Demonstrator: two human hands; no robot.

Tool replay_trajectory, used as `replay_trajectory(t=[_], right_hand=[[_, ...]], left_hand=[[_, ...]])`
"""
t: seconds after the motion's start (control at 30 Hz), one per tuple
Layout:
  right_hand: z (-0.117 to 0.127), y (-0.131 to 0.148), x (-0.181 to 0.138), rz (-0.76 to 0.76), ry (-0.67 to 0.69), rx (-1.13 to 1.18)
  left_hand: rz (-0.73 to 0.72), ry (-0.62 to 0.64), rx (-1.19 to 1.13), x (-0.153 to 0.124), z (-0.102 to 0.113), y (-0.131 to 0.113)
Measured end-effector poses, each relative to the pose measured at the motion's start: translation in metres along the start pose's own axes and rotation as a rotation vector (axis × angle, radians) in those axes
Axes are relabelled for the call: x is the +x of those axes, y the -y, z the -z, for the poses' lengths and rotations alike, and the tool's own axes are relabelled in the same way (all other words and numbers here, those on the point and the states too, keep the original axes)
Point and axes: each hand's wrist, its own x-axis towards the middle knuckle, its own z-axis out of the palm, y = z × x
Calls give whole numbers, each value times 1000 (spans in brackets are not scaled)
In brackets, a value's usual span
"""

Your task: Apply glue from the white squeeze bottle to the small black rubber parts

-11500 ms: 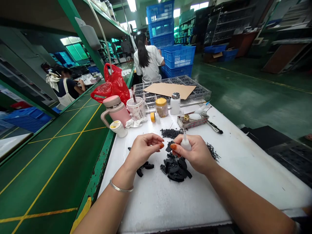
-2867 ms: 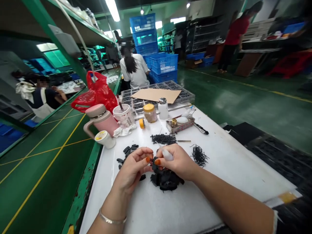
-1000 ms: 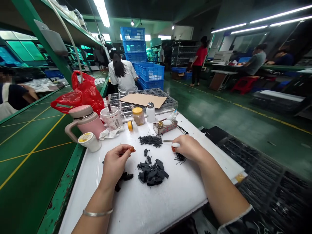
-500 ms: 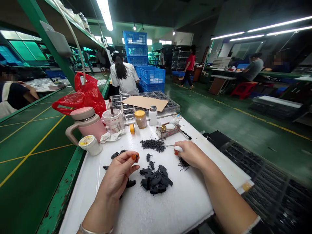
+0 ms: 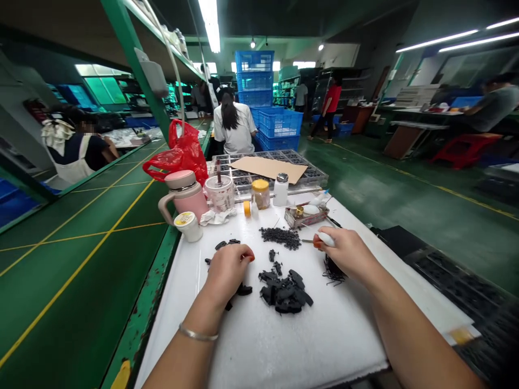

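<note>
My left hand (image 5: 227,273) is closed in a pinch, back turned up, left of a heap of curved black plastic parts (image 5: 286,294). What its fingertips hold is hidden. Several more black parts (image 5: 244,290) lie under and around that hand. In my right hand (image 5: 344,248) is a white-handled tool (image 5: 326,239) with a thin metal tip, its fingers wrapped round the handle. That tip points left at the edge of a pile of tiny black pieces (image 5: 279,237). Beneath the right hand lies a bunch of thin black pins (image 5: 334,273).
Along the back of the white work surface (image 5: 259,351) stand a pink mug (image 5: 190,201), a lidded tub (image 5: 188,227), a yellow-lidded jar (image 5: 260,194), a white bottle (image 5: 280,190) and a small box (image 5: 304,216). Behind them is a divided tray (image 5: 320,175) under cardboard (image 5: 270,168). Co-workers sit beyond.
The view has swung left, so the scene sits further right. My left hand has rolled over, back upward, hiding the small dark piece seen at its fingertips. My right hand keeps its hold.
</note>
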Motion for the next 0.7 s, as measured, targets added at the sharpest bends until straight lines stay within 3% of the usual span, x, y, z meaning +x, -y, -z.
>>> replay_trajectory(t=[0.13, 0.33, 0.43, 0.57, 0.7], right_hand=[[9, 19, 2, 94, -13, 32], [19, 56, 10, 209, -67, 151], [11, 70, 15, 238, -132, 302], [-8, 63, 21, 140, -192, 516], [-18, 38, 30, -67, -122, 810]], left_hand=[[-33, 40, 200, 3, -3, 3], [49, -196, 288, 5, 10, 18], [70, -181, 310, 6, 9, 25], [77, -133, 308, 7, 5, 28], [96, -118, 330, 9, 6, 25]])
